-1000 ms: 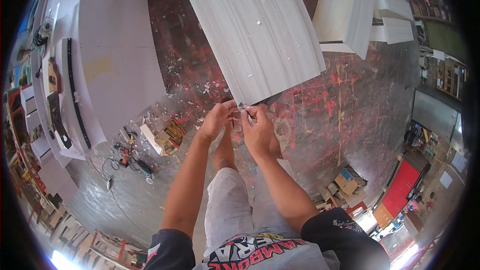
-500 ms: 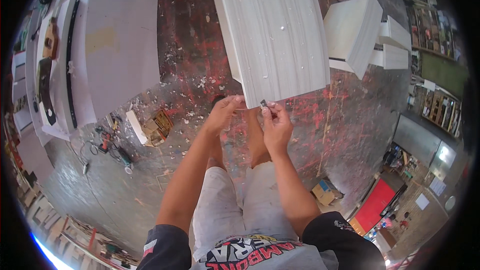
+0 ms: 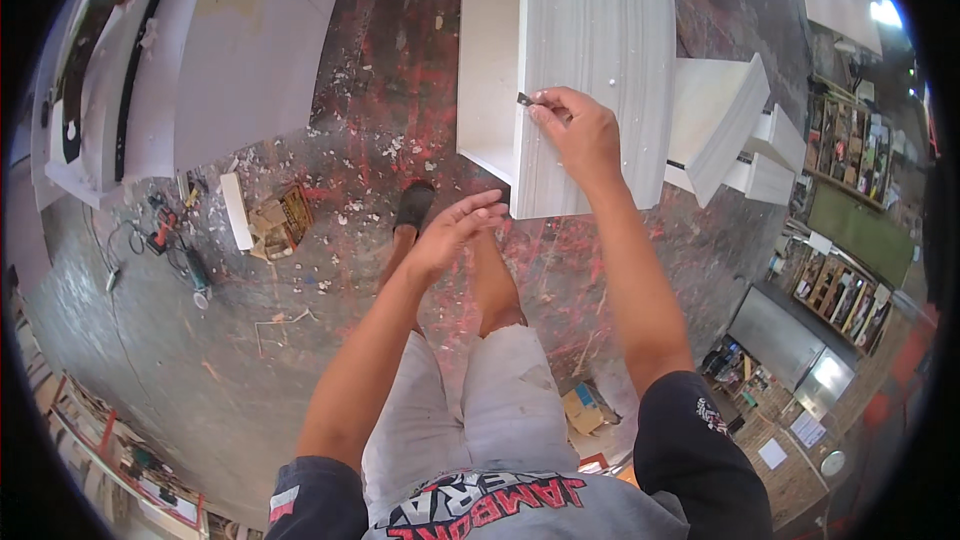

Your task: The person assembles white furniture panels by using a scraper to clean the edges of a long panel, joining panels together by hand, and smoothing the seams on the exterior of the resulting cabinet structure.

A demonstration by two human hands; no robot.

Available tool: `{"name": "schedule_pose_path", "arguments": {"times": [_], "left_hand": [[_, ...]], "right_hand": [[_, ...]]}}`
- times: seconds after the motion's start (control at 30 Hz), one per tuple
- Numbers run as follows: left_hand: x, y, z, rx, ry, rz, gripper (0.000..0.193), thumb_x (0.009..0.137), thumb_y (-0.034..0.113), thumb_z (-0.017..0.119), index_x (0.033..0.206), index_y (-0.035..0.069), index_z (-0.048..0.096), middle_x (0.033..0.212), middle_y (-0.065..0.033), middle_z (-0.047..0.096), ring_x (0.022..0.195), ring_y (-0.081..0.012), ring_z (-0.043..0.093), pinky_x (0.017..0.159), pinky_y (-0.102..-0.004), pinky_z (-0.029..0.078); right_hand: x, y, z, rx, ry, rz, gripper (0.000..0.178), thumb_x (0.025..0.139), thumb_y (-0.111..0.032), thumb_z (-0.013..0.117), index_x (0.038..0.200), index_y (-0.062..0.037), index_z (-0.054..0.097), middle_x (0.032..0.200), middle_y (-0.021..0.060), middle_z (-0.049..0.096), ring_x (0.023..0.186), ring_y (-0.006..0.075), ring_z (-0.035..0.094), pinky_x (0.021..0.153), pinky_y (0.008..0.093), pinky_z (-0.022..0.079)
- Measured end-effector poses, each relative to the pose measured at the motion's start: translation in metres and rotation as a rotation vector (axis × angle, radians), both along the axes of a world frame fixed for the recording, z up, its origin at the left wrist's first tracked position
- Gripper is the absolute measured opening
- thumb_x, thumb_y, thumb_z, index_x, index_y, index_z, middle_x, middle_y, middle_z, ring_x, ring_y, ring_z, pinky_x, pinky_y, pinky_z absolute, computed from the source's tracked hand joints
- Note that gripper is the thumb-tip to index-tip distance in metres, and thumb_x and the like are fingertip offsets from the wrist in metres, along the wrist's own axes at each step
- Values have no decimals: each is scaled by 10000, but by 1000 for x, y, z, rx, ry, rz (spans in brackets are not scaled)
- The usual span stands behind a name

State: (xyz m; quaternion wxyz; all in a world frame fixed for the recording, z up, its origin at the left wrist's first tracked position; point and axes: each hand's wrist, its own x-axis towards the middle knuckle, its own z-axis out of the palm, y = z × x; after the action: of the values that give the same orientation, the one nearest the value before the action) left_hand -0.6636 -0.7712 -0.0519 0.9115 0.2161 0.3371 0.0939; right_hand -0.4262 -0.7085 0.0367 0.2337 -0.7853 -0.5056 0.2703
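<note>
A pale wood-grain cabinet (image 3: 600, 30) lies before me, its streaked face up and its open hollow side to the left. My right hand (image 3: 580, 130) pinches a small dark blade-like piece (image 3: 524, 99) against the long left edge of that face. What exactly the piece is, I cannot make out. My left hand (image 3: 455, 232) is held off the near left corner of the cabinet, fingers stretched out, holding nothing. Small white bits are scattered on the face.
Left stands a white panel surface (image 3: 250, 60) with a handsaw (image 3: 85, 50) on it. A torn box (image 3: 282, 222), a drill (image 3: 160, 225) and an angle grinder (image 3: 195, 275) lie on the floor. Drawer boxes (image 3: 720, 120) sit right of the cabinet.
My right hand has moved from the cabinet's near end up along its left edge with the dark piece. The left hand has come away from the corner, fingers opening. The view has shifted.
</note>
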Motion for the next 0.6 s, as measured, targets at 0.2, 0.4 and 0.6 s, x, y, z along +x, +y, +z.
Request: {"name": "schedule_pose_path", "arguments": {"times": [0.2,0.4,0.6], "left_hand": [[19,-5,28,-57,-24,67,556,993,162,468,1518,-16,422,1437,-97,575,1243,-160,588,1089,-328,410],[18,-20,8,-137,-72,149,595,941,137,436,1510,-33,428,1432,-102,574,1230,-165,579,1084,-340,411],[17,-19,-2,-182,-108,237,598,941,165,455,1493,-64,435,1441,-124,564,1243,-206,571,1085,-354,412]], "right_hand": [[2,-7,0,-26,-84,89,169,873,-143,778,1014,-55,746,950,90,751,827,220,722,753,340,555],[-7,-28,7,-38,-130,196,159,851,-146,783,976,-60,734,925,89,735,857,280,700,760,386,549],[-16,-52,12,10,-141,302,132,843,-118,783,949,-55,734,919,94,733,850,293,696,753,391,546]]}}
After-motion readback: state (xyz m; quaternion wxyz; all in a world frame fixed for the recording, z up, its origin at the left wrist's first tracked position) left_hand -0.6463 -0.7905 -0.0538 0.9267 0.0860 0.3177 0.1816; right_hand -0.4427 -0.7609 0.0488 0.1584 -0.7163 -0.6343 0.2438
